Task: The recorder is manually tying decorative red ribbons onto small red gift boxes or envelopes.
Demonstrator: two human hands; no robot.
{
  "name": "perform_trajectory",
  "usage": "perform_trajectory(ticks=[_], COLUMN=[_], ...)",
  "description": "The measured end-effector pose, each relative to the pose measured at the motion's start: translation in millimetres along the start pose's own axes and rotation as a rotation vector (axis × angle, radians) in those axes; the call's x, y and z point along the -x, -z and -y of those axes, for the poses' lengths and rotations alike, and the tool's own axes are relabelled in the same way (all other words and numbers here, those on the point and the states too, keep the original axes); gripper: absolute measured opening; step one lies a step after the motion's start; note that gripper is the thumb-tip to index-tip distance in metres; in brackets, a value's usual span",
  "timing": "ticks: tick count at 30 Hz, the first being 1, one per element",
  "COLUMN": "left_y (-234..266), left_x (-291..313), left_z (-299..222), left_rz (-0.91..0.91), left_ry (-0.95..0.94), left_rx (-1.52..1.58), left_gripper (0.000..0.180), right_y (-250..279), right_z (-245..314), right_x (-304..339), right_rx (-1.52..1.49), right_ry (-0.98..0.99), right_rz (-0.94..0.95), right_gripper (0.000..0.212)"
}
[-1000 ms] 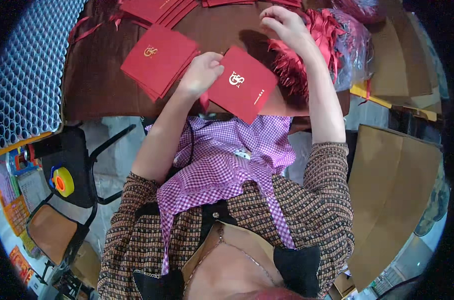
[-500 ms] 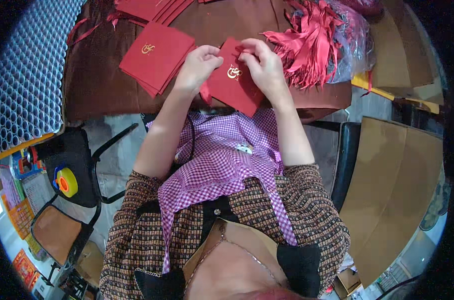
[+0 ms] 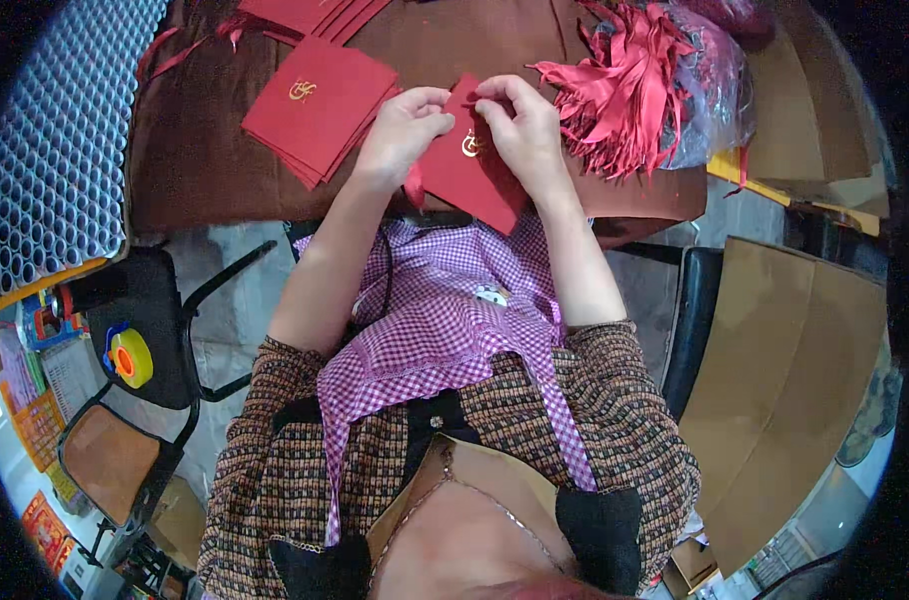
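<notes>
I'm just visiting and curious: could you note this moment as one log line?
left hand: grips red card | right hand: pinches card's top edge | left: red card stack | right: red tassels

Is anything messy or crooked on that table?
Slightly. The red tassels lie in a tangled heap spilling from a clear plastic bag, and the stack of red envelopes is fanned unevenly. Nothing looks damaged.

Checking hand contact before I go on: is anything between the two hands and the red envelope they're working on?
Nothing visible. The left hand and right hand both grip the red envelope directly at its upper edge. The red envelope stack and red tassel bundle lie apart at either side.
</notes>
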State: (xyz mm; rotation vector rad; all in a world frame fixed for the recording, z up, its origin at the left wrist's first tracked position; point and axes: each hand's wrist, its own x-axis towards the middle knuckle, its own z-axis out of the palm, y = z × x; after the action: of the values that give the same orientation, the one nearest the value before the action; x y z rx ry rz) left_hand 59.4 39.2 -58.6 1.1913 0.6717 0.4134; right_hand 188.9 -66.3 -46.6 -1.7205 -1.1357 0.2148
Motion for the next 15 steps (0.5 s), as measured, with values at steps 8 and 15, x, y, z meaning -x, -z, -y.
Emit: perform_trajectory(ticks=[8,15], left_y=[1.2,0.4], left_x=[-0.3,5.1], left_z=[1.6,3.5], left_rz=[0.041,0.049], left_ry=[-0.003,-0.019], left_rx=[0.034,0.086], left_gripper=[0.031,0.030], right_y=[-3.3,-8.4], right_z=[1.2,15.0], right_x=[-4.5,-7.8], right_rx=[0.055,0.137], right_ry=[0.006,0.167], right_rz=[0.038,0.029], right_gripper=[0.014,0.011])
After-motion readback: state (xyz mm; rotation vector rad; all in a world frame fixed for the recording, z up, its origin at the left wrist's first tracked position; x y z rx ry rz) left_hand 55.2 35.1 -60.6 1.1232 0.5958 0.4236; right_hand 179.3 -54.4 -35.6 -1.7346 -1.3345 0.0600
